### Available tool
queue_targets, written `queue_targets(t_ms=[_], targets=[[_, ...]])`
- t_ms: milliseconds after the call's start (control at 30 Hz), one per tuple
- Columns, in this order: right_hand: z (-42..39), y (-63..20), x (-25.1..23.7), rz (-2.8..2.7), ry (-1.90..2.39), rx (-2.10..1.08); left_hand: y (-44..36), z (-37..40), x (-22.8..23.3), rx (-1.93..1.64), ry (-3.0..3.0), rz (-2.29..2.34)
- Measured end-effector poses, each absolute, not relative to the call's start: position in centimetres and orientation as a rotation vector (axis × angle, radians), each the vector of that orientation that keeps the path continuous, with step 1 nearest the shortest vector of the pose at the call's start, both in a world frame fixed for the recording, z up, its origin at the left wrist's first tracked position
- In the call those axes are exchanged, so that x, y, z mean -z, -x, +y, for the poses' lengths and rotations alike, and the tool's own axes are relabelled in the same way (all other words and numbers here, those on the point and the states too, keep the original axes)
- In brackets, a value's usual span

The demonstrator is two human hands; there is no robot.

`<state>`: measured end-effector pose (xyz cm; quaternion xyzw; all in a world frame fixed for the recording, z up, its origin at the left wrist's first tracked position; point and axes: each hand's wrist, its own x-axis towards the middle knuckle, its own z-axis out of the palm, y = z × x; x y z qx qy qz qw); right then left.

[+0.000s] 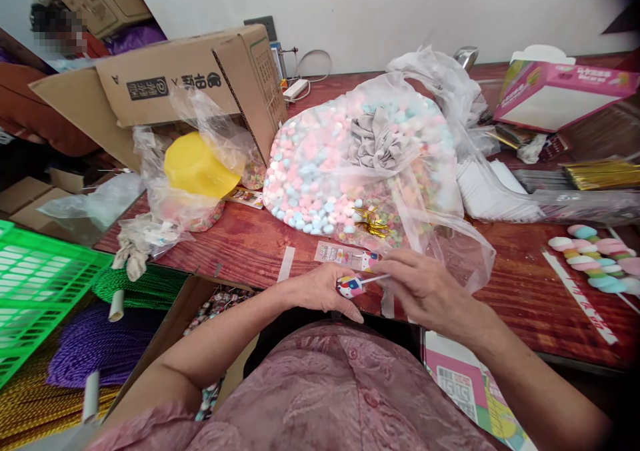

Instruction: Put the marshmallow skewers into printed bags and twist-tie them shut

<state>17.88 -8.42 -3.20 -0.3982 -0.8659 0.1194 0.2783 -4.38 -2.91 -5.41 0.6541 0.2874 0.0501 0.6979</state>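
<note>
My left hand (320, 289) is closed around a small, colourful printed packet (351, 287) at the table's front edge. A thin white stick (374, 278) runs from the packet to my right hand (425, 289), whose fingers pinch its far end. Just beyond my hands a flat printed card or sachet (345, 255) lies on the table. Behind it sits a big clear bag of pink, white and blue marshmallow-like sweets (310, 171), with a gold tinsel tie (373, 222) and a grey crumpled cloth (375, 139) on it.
On the left stands an open cardboard box (190, 71) beside a yellow bowl-like thing (200, 167) in plastic. Skewered sweets (600, 257) lie at right near white sleeves (495, 191). A pink carton (565, 91) stands behind. A green crate (45, 284) is at lower left; another person (60, 31) is beyond.
</note>
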Motion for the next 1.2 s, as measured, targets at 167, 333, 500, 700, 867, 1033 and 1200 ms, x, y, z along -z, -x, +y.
queue_targets(t_ms=[167,333,500,700,867,1033,1200], targets=[[-8.2,-19.8,2.2,-2.402,1.066,-0.368,4.0,-3.0,4.3,-0.126,-1.447,0.618],[-8.7,-18.0,2.4,-2.511,1.083,-0.362,3.0,-2.9,4.0,-0.12,-1.472,0.524],[-8.7,-15.9,2.2,-2.629,1.193,-0.401,2.1,-3.1,4.4,-0.174,-1.488,0.367],[-7.9,-16.4,1.6,-2.345,1.067,-0.758,3.2,-3.0,4.4,-0.268,-1.44,0.451],[-7.0,-16.9,1.2,-2.074,1.091,-0.802,4.7,-2.9,4.3,-0.552,-1.412,0.493],[-6.3,-16.5,0.5,-2.093,1.159,-0.688,4.6,-3.6,4.9,-0.726,-1.58,0.694],[-5.8,-14.9,0.4,-2.096,1.147,-0.637,3.3,-4.3,5.5,-0.839,-1.628,0.752]])
